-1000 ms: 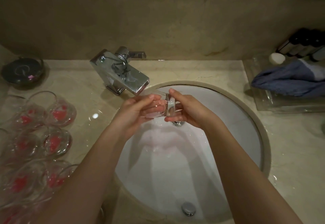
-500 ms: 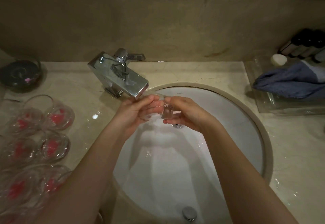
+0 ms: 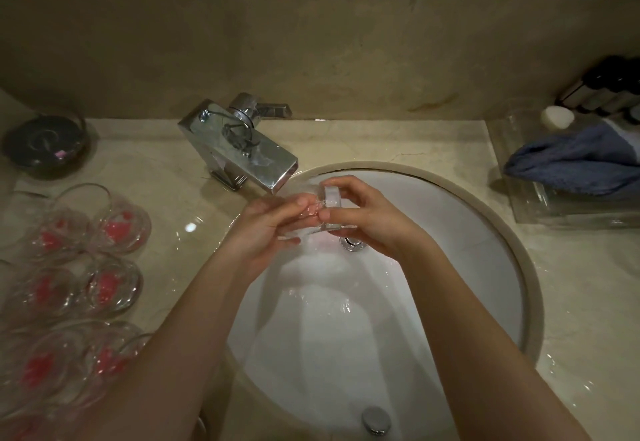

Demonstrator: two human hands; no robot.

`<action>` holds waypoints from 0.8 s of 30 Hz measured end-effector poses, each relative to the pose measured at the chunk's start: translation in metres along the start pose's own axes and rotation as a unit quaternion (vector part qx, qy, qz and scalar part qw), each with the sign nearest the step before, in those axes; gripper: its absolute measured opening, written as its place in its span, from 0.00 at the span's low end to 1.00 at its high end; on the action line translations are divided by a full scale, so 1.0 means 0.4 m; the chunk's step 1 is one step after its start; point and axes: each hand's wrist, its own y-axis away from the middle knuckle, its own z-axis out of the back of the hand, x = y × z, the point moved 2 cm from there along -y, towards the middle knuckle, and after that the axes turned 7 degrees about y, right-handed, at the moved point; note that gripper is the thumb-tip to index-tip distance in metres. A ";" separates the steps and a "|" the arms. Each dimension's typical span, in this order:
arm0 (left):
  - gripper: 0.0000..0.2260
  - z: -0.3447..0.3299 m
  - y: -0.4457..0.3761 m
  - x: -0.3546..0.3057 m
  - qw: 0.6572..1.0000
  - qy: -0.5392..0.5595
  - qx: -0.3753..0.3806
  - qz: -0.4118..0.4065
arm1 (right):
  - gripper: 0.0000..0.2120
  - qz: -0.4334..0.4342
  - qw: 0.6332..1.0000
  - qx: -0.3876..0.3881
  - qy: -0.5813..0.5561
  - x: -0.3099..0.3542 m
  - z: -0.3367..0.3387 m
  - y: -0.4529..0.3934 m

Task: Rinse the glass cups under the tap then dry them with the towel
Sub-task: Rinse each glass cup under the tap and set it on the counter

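Since the earlier frames both hands are staying under the spout while the small clear glass cup (image 3: 320, 210) is being turned, its thick base now facing the right side of the basin. Both hands are together on it: the right hand (image 3: 367, 218) is pinching the base between thumb and fingers, and the left hand (image 3: 268, 224) is gripping the mouth end, with its fingers reaching into or against the cup; how far in they go is hard to tell through the wet glass. It is lying on its side just below the outlet of the square chrome tap (image 3: 242, 149), over the round white sink basin (image 3: 450, 267), and water is running down the bowl. So the rinsing step is in hand for this one cup. More clear glass cups with red marks (image 3: 104, 257) are waiting along the left edge of the tabletop (image 3: 571, 302), seemingly not yet rinsed. Next, I judge, the cup needs tipping to drain, then carrying to the folded blue-grey towel (image 3: 581, 163) lying on a clear tray (image 3: 554, 212) near the back right corner, with a firm grip because the glass is slippery.
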 end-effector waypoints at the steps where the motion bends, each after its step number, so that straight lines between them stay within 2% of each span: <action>1: 0.05 0.001 -0.001 -0.001 1.000 0.003 0.003 -0.003 | 0.16 -0.005 1.000 0.007 -0.014 0.001 0.000 0.002; 3: 0.05 -0.002 -0.001 -0.004 1.000 0.013 0.018 -0.010 | 0.13 -0.041 0.998 0.024 -0.037 0.009 -0.008 0.008; 6: 0.06 -0.007 -0.001 -0.007 1.000 0.002 0.026 -0.010 | 0.21 -0.079 0.996 0.009 -0.031 0.016 -0.013 0.008; 9: 0.06 -0.002 -0.004 -0.006 1.000 0.005 0.021 -0.004 | 0.13 -0.039 0.999 0.012 -0.010 0.012 -0.016 0.005; 13: 0.05 0.006 -0.003 -0.002 1.000 -0.008 0.012 0.002 | 0.20 0.007 1.000 0.015 0.007 0.019 -0.009 0.007; 16: 0.04 0.004 0.000 0.000 1.000 0.004 0.023 -0.007 | 0.18 -0.022 0.999 0.037 0.004 0.020 -0.014 0.006; 19: 0.08 0.004 0.002 -0.002 0.999 -0.001 0.037 -0.012 | 0.17 -0.042 0.999 0.023 -0.009 0.011 -0.028 0.004; 21: 0.12 0.009 0.002 -0.001 0.999 -0.003 0.038 -0.009 | 0.16 -0.018 1.000 -0.003 -0.011 0.004 -0.034 0.002; 24: 0.08 0.015 -0.004 0.004 0.999 0.014 0.027 -0.010 | 0.15 0.012 0.998 -0.034 -0.053 -0.003 -0.038 0.001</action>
